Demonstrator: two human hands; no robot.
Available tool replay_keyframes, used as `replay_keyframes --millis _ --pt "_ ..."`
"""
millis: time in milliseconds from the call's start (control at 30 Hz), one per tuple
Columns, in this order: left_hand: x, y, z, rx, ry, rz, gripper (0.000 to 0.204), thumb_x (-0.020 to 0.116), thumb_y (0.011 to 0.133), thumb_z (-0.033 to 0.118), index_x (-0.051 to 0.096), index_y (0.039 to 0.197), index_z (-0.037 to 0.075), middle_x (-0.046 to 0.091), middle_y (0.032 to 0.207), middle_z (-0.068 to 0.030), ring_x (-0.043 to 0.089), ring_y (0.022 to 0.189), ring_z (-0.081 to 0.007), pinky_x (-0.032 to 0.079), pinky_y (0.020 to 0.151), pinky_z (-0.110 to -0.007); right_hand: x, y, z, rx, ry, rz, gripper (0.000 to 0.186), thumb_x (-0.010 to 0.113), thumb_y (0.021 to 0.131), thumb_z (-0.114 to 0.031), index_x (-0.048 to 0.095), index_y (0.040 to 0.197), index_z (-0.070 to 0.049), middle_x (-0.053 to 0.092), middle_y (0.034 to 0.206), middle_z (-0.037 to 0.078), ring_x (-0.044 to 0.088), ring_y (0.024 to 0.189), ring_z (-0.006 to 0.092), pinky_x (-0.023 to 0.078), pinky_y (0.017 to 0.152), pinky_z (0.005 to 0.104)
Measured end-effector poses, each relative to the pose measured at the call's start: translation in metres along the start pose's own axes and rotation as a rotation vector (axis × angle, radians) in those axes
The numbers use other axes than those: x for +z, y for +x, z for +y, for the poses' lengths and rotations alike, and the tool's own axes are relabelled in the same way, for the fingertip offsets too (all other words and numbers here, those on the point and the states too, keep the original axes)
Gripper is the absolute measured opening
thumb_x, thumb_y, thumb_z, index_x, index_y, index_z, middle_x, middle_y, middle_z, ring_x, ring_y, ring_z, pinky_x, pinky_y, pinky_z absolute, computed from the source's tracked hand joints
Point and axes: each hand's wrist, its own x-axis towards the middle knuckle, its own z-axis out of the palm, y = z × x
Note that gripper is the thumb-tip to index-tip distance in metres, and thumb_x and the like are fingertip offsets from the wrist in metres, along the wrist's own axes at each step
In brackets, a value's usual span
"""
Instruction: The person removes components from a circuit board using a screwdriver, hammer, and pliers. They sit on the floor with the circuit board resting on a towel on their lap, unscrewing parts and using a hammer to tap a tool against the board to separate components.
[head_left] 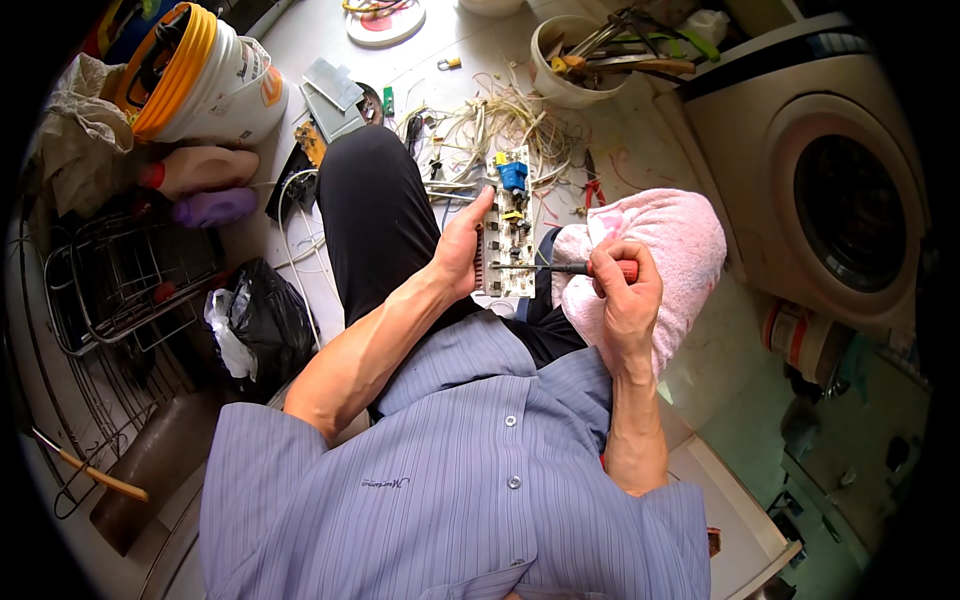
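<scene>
An upright circuit board (pixel 513 230) with a blue component, yellow parts and dark pieces is held between my knees. My left hand (pixel 462 245) grips its left edge, thumb pointing up along it. My right hand (pixel 625 280) is closed around a red-handled screwdriver (pixel 578 268), whose shaft lies sideways across the board's lower half, the tip at its left part. A pink towel (pixel 680 240) covers my right knee, just beside that hand. My left knee (pixel 365 190) in dark trousers is left of the board.
A tangle of wires (pixel 485 125), metal plates (pixel 330 95) and a tool bucket (pixel 560 55) lie ahead. White-and-yellow buckets (pixel 230 95), plastic bottles (pixel 205 170), a wire rack (pixel 140 260) and a black bag (pixel 270 325) are left. A washing machine (pixel 790 140) stands right.
</scene>
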Motion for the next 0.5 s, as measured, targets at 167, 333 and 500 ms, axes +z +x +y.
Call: replay_keyframes --millis 167,333,500 --pt "0.009 -0.004 0.001 0.011 -0.002 0.030 0.058 0.042 0.105 0.054 0.065 0.122 0.004 0.073 0.111 -0.0116 0.071 0.098 -0.0239 0.058 0.091 -0.043 0.003 -0.003 -0.004 -0.016 -0.042 0.042 0.010 0.067 0.095 -0.005 0.058 0.097 -0.002 0.063 0.090 0.003 0.050 0.071 0.0050 0.041 0.065 0.0200" --pt "-0.002 0.002 -0.003 0.020 0.004 0.047 0.057 0.043 0.105 0.053 0.065 0.121 0.004 0.073 0.109 -0.0115 0.072 0.095 -0.0232 0.059 0.089 -0.043 0.002 -0.001 -0.004 -0.049 -0.078 -0.005 0.009 0.067 0.095 -0.005 0.058 0.096 -0.002 0.063 0.090 0.003 0.050 0.073 0.0057 0.042 0.066 0.0205" --pt "-0.004 0.003 -0.004 0.017 0.017 0.058 0.057 0.042 0.105 0.053 0.065 0.120 0.004 0.073 0.108 -0.0109 0.072 0.095 -0.0229 0.059 0.089 -0.042 -0.001 -0.002 -0.004 -0.001 -0.019 0.005 0.009 0.067 0.096 -0.005 0.058 0.095 -0.002 0.062 0.089 0.002 0.049 0.071 0.0050 0.041 0.064 0.0198"
